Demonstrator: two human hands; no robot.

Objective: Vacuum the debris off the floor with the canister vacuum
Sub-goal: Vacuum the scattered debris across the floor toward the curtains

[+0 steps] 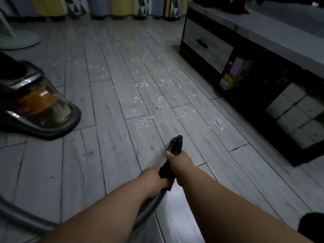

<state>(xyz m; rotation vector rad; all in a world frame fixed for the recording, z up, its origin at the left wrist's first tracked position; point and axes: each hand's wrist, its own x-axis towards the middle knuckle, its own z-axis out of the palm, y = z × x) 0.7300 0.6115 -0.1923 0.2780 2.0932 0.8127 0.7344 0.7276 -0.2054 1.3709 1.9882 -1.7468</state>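
Note:
White debris flakes lie scattered over the grey plank floor, from the middle of the room back toward the curtains. The canister vacuum, dark with a clear orange-tinted dust bin, sits at the left. Its ribbed grey hose runs up to a black nozzle, whose tip points at the floor just short of the nearest flakes. My right hand grips the nozzle near its front. My left hand grips the black handle behind it, where the hose joins.
A dark TV cabinet with a drawer and open shelves of boxes runs along the right. A pale green fan base stands at the far left. Patterned curtains hang at the back. Another stretch of grey hose lies across the lower left floor.

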